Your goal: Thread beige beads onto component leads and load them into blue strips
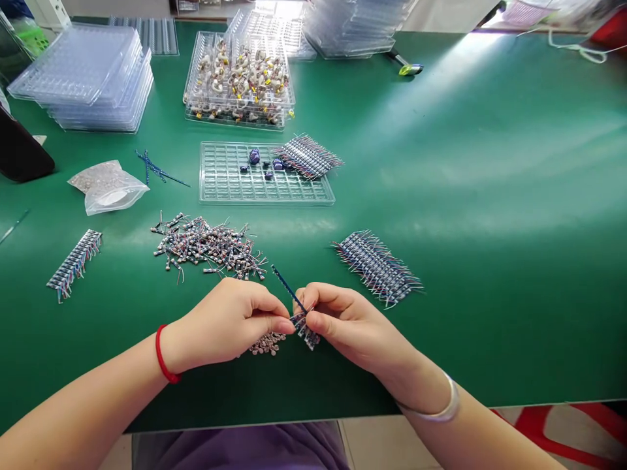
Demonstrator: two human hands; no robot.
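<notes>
My right hand (pixel 360 326) pinches a narrow dark blue strip (pixel 285 285) between thumb and forefinger; its bare end points up and to the left. Below those fingertips hangs a cluster of small wired parts (pixel 309 337) attached to the strip. Thumb and forefinger of my left hand (pixel 228 323) are closed on a small wired part at the cluster's left edge, mostly hidden by the fingertips. Small round metallic pieces (pixel 266 344) lie under my left hand, partly covered by it. Just beyond is a loose heap of wired parts (pixel 210 245).
Finished-looking rows of wired parts (pixel 379 267) lie at right, with a shorter row (pixel 76 264) at left. Ahead sits a clear compartment tray (pixel 220 189). Behind are stacked trays (pixel 98 72), a filled tray (pixel 240 81), a plastic bag (pixel 110 189) and loose blue strips (pixel 157 168).
</notes>
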